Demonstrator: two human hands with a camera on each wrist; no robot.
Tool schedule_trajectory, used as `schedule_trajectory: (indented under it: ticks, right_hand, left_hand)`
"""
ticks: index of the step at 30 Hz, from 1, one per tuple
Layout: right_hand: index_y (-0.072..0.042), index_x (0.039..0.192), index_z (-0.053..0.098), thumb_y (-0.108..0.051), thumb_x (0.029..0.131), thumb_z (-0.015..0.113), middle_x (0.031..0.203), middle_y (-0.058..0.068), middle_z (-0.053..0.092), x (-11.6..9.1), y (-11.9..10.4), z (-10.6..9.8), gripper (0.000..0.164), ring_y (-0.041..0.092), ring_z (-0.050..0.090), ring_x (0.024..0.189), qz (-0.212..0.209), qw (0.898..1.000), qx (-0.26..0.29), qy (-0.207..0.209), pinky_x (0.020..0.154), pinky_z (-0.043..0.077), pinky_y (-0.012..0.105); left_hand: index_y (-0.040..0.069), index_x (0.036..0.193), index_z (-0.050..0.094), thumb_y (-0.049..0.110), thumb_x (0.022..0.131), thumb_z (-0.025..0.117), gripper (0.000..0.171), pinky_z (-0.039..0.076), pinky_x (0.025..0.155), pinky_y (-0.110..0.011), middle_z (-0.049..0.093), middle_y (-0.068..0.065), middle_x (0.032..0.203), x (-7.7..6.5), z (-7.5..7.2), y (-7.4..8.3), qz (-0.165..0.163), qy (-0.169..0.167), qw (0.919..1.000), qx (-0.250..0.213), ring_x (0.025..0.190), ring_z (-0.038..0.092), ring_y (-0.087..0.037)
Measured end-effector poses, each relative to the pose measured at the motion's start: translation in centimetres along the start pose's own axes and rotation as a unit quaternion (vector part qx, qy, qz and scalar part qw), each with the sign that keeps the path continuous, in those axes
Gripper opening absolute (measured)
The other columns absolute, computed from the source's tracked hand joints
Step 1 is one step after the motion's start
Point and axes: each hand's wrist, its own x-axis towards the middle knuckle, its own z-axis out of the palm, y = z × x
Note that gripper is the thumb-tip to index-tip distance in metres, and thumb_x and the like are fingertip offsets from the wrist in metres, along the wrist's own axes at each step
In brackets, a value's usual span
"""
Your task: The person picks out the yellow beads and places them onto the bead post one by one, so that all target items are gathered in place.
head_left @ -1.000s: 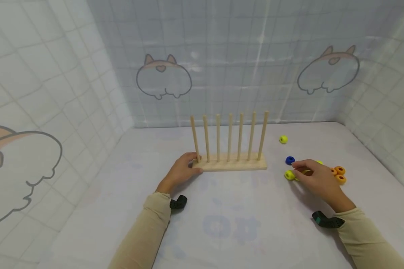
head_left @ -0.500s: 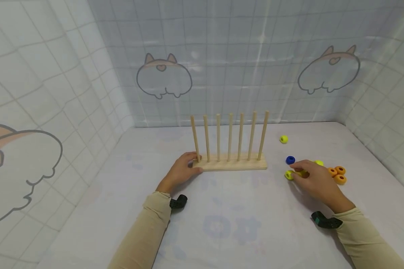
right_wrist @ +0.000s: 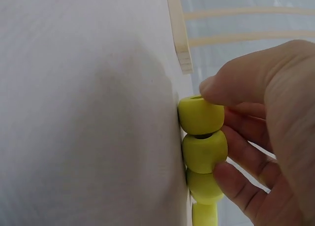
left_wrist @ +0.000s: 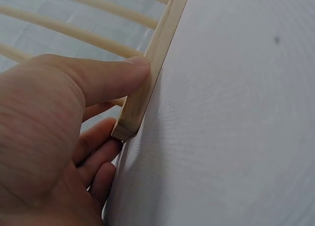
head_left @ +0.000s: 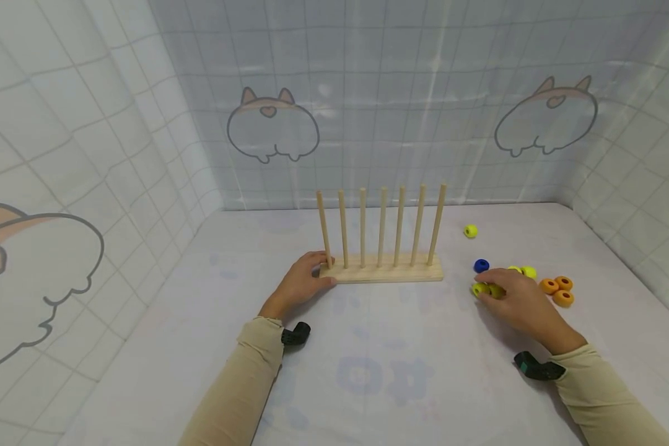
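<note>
The left grip [head_left: 298,280] pinches the left end of the wooden peg rack [head_left: 381,275] (seven upright dowels [head_left: 381,229]) on the desk [head_left: 368,328]; the right grip [head_left: 521,301] curls round the end yellow bead [right_wrist: 201,116], near the blue bead [head_left: 482,267].

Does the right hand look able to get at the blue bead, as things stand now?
Probably yes: in the head view the blue bead lies just beyond the right hand, with nothing visible between them. The yellow beads at the hand seem off that path.
</note>
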Motion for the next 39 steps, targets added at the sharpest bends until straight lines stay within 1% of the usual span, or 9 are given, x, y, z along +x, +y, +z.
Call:
schedule_trajectory:
  ticks: [5, 11, 17, 23, 26, 30, 34, 37, 39]
  right_hand:
    - [0.0, 0.119, 0.071, -0.008, 0.086, 0.076, 0.12, 0.022, 0.066, 0.08, -0.12, 0.03, 0.034, 0.043, 0.057, 0.114, -0.017, 1.0, -0.011, -0.014, 0.096, 0.045, 0.063]
    - [0.0, 0.114, 0.073, -0.003, 0.085, 0.076, 0.112, 0.016, 0.07, 0.21, -0.35, 0.15, 0.03, 0.039, 0.061, 0.108, -0.044, 0.998, -0.041, -0.016, 0.093, 0.048, 0.06]
    - [0.001, 0.115, 0.072, -0.004, 0.086, 0.076, 0.112, 0.016, 0.07, 0.22, -0.38, 0.34, 0.03, 0.039, 0.061, 0.108, -0.042, 0.998, -0.054, -0.015, 0.093, 0.049, 0.06]
    - [0.002, 0.12, 0.07, -0.007, 0.087, 0.075, 0.118, 0.022, 0.067, -0.07, -0.64, 0.18, 0.034, 0.042, 0.058, 0.112, -0.033, 0.999, -0.041, 0.006, 0.095, 0.047, 0.062]
    - [0.002, 0.121, 0.07, -0.007, 0.087, 0.075, 0.119, 0.022, 0.067, -0.24, -0.67, 0.15, 0.035, 0.041, 0.058, 0.113, -0.036, 0.998, -0.037, 0.021, 0.094, 0.048, 0.061]
    - [0.0, 0.12, 0.07, -0.009, 0.088, 0.076, 0.118, 0.021, 0.067, -0.4, -0.71, 0.15, 0.033, 0.039, 0.059, 0.111, -0.034, 0.998, -0.012, 0.043, 0.091, 0.049, 0.061]
    - [-0.002, 0.116, 0.072, -0.009, 0.086, 0.078, 0.114, 0.018, 0.069, -0.42, -0.72, 0.25, 0.031, 0.033, 0.065, 0.099, -0.042, 0.995, 0.013, 0.084, 0.081, 0.055, 0.054]
    - [-0.004, 0.114, 0.073, -0.01, 0.085, 0.08, 0.109, 0.014, 0.071, -0.38, -0.74, 0.36, 0.03, 0.026, 0.067, 0.088, -0.039, 0.993, 0.023, 0.105, 0.072, 0.058, 0.041]
    - [-0.005, 0.114, 0.073, -0.012, 0.086, 0.079, 0.108, 0.012, 0.072, -0.35, -0.79, 0.39, 0.029, 0.024, 0.067, 0.086, -0.026, 0.993, 0.032, 0.107, 0.069, 0.057, 0.032]
  left_hand:
    - [0.01, 0.134, 0.064, 0.023, 0.09, 0.077, 0.048, 0.03, 0.116, -0.048, 0.047, -0.009, 0.15, -0.04, 0.0, 0.11, 0.0, 0.001, 1.0, -0.001, 0.141, 0.039, -0.03]
    - [0.009, 0.134, 0.064, 0.022, 0.089, 0.077, 0.048, 0.031, 0.116, -0.048, 0.048, -0.01, 0.149, -0.12, -0.04, 0.21, 0.005, 0.003, 1.0, -0.003, 0.14, 0.04, -0.031]
    - [0.008, 0.132, 0.065, 0.022, 0.089, 0.077, 0.047, 0.031, 0.115, -0.05, 0.049, -0.012, 0.148, -0.23, -0.13, 0.21, 0.01, 0.008, 0.9999, -0.005, 0.14, 0.04, -0.032]
    - [0.009, 0.132, 0.066, 0.022, 0.089, 0.077, 0.046, 0.03, 0.116, -0.049, 0.048, -0.01, 0.148, -0.11, -0.02, 0.0, 0.003, 0.005, 0.9999, -0.01, 0.14, 0.04, -0.031]
    - [0.009, 0.132, 0.065, 0.022, 0.089, 0.077, 0.046, 0.03, 0.116, -0.048, 0.048, -0.01, 0.149, -0.15, 0.02, 0.1, 0.002, 0.003, 0.9999, -0.01, 0.141, 0.039, -0.031]
    - [0.009, 0.133, 0.065, 0.022, 0.089, 0.077, 0.047, 0.029, 0.117, -0.048, 0.048, -0.01, 0.149, -0.17, 0.03, 0.23, 0.002, 0.002, 0.9999, -0.01, 0.141, 0.039, -0.031]
    - [0.01, 0.133, 0.065, 0.023, 0.09, 0.077, 0.047, 0.029, 0.117, -0.048, 0.048, -0.009, 0.149, -0.15, 0.02, 0.29, 0.002, 0.003, 1.0, -0.005, 0.141, 0.038, -0.031]
    - [0.01, 0.133, 0.065, 0.024, 0.09, 0.077, 0.047, 0.029, 0.117, -0.048, 0.048, -0.009, 0.149, -0.16, 0.03, 0.26, -0.001, 0.003, 1.0, 0.0, 0.141, 0.038, -0.03]
    - [0.01, 0.133, 0.065, 0.023, 0.09, 0.077, 0.047, 0.029, 0.117, -0.049, 0.048, -0.01, 0.149, -0.18, 0.03, 0.23, 0.0, 0.005, 1.0, 0.002, 0.141, 0.038, -0.031]
